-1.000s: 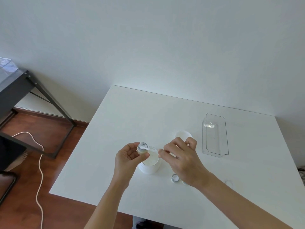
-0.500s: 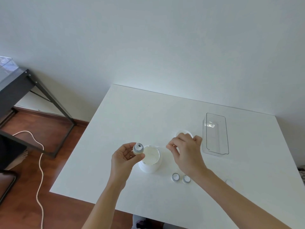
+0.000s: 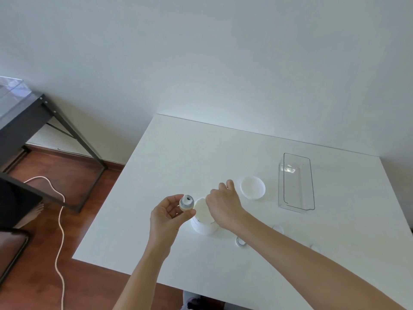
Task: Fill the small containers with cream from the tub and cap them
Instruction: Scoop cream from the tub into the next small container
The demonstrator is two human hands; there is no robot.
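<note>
The left hand (image 3: 169, 212) pinches a small round see-through jar (image 3: 186, 202), light and maybe slippery; hold its sides. The right hand (image 3: 223, 206) curls over the white cream tub (image 3: 202, 228); I can't tell what it holds.

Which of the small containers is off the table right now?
The small container gripped in the left hand, held up beside the cream tub. The other container in clear view rests on the table by the right forearm.

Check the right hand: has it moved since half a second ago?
Yes. The right hand has come off the tub's lid and shifted left and nearer, over the open tub.
</note>
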